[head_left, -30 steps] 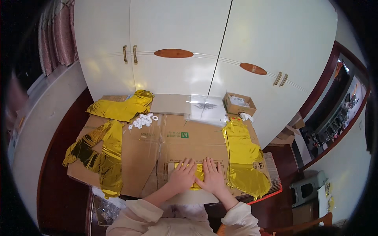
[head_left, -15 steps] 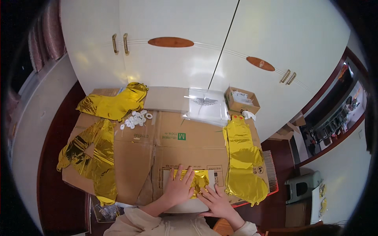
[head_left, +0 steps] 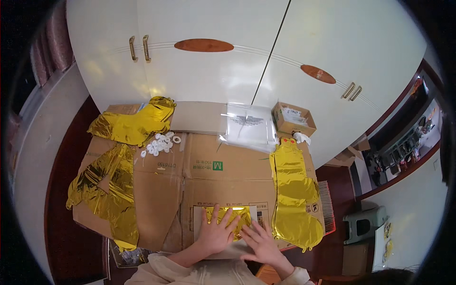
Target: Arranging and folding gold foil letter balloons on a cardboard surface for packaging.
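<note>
A folded gold foil piece (head_left: pixel 243 214), probably a flat balloon, lies at the near edge of the cardboard with a pale sheet (head_left: pixel 197 223) under it. My left hand (head_left: pixel 217 233) rests on the foil, palm down with its fingers spread. At the foil's right side is my right hand (head_left: pixel 262 244), fingers stretched out and apart, its fingertips over the foil's right edge. Neither hand grips anything. Parts of the foil and the sheet are hidden beneath my hands.
Flattened cardboard (head_left: pixel 223 190) covers the work surface. Flat gold foil balloons lie at the left (head_left: pixel 107 185), far left (head_left: pixel 135 121) and right (head_left: pixel 297 194). White ring-shaped pieces (head_left: pixel 161 143), clear plastic bags (head_left: pixel 249 128) and a small box (head_left: pixel 294 119) stand toward the back, before white cabinets (head_left: pixel 204 80).
My left hand has slid slightly down and its fingers have spread wider, uncovering more foil at the upper edge. The right hand has shifted slightly right. The view has moved a little.
</note>
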`<state>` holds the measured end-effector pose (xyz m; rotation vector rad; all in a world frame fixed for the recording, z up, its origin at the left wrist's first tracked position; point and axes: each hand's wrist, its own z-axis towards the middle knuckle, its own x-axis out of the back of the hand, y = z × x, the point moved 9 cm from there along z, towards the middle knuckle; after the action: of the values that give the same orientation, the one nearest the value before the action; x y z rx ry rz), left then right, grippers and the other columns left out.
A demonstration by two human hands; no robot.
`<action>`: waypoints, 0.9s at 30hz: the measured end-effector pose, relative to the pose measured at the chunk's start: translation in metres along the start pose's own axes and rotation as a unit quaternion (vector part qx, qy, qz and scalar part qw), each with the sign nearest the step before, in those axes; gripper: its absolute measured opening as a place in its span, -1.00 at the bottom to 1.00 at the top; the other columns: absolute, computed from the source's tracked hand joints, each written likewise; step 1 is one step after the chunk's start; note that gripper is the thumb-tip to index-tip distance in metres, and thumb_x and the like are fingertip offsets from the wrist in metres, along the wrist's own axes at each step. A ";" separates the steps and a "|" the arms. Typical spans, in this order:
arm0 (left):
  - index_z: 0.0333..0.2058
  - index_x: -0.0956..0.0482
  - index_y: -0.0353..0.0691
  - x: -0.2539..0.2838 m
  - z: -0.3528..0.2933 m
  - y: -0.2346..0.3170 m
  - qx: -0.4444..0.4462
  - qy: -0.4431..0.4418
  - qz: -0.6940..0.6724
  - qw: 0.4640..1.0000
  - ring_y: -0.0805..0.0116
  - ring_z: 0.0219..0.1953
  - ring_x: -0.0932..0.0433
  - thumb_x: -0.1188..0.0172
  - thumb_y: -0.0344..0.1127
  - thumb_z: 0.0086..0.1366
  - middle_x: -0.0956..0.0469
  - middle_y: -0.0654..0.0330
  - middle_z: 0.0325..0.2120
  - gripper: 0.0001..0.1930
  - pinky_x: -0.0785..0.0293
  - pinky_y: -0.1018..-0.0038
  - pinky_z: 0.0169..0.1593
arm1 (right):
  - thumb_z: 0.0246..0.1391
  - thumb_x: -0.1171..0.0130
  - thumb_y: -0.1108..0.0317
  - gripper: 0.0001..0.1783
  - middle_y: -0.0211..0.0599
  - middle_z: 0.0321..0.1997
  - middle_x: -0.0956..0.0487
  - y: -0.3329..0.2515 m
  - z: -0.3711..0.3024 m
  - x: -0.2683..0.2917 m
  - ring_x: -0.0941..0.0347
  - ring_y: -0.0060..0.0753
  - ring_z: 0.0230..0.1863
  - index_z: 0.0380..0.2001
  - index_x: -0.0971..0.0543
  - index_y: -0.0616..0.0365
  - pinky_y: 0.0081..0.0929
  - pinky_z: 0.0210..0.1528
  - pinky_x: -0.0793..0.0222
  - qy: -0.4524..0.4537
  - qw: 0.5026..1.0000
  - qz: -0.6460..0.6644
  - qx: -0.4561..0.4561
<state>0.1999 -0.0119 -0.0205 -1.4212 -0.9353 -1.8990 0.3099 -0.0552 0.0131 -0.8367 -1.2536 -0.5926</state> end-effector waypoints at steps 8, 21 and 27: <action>0.01 -0.58 0.04 0.000 0.000 -0.001 -0.010 0.017 0.003 1.000 -0.35 0.32 -0.07 -0.12 -0.02 0.16 -0.27 0.06 0.27 -0.56 0.05 -0.56 0.12 | 0.04 -0.20 0.25 -0.50 -0.16 0.16 -0.50 0.028 0.063 -0.016 -0.41 -0.16 0.14 0.04 -0.53 0.27 -0.22 0.20 -0.31 0.124 0.992 -0.023 -0.015; 0.09 -0.51 -0.13 -0.002 -0.005 -0.005 0.009 0.020 -0.026 0.999 -0.24 0.32 -0.12 -0.15 0.01 0.13 -0.26 0.01 0.26 -0.43 0.03 -0.49 0.16 | 0.06 -0.18 0.22 -0.47 0.04 0.12 -0.52 0.025 0.055 -0.025 -0.43 -0.04 0.16 0.04 -0.51 0.36 -0.15 0.30 -0.25 0.134 0.988 -0.044 -0.057; 0.13 -0.46 -0.21 0.008 -0.008 -0.005 0.023 0.018 -0.003 1.000 -0.22 0.29 -0.19 -0.14 0.09 0.15 -0.31 -0.03 0.24 -0.35 -0.01 -0.46 0.15 | 0.08 -0.17 0.17 -0.43 0.15 0.11 -0.51 0.028 0.052 -0.027 -0.42 0.08 0.17 0.05 -0.49 0.42 -0.09 0.32 -0.22 0.151 0.984 -0.042 -0.087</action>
<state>0.1891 -0.0157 -0.0152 -1.3533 -0.9607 -1.8884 0.2959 0.0014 -0.0142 -0.8058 -0.9733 -0.8732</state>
